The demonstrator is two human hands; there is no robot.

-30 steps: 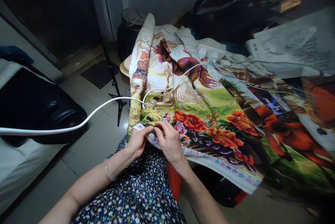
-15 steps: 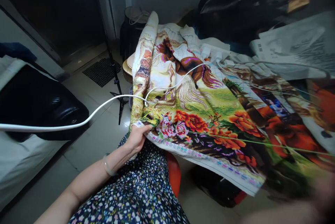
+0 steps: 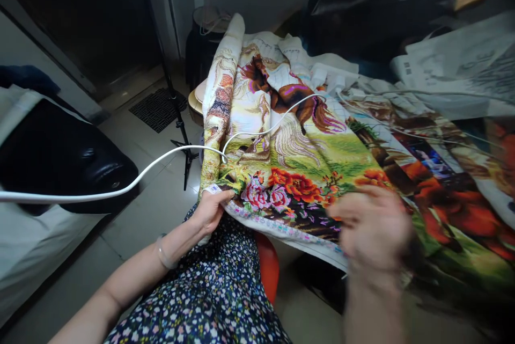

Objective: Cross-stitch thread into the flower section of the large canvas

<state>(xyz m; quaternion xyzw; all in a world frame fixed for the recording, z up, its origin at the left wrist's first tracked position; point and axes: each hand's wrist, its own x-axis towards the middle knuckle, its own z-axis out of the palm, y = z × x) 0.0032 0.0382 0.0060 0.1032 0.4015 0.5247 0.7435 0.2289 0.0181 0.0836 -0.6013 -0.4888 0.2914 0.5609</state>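
A white cable [image 3: 120,189] runs in from the left edge toward the frame's middle, ending on the embroidered cloth [image 3: 306,156] that spreads from centre to the right edge. Just below centre, the left hand [image 3: 209,210] pinches the cloth's near corner, thumb on top. Right of centre, the right hand [image 3: 372,228] is blurred over the cloth's lower edge; I cannot tell whether its fingers grip anything.

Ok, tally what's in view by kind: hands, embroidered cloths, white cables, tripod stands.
Hands: 2, the left hand gripping the cloth's near edge, the blurred right hand above the cloth
Colourful cross-stitch cloth with horses and orange flowers: 1
White cable draped over the cloth: 1
Black tripod stand on the tiled floor: 1
Total: 5
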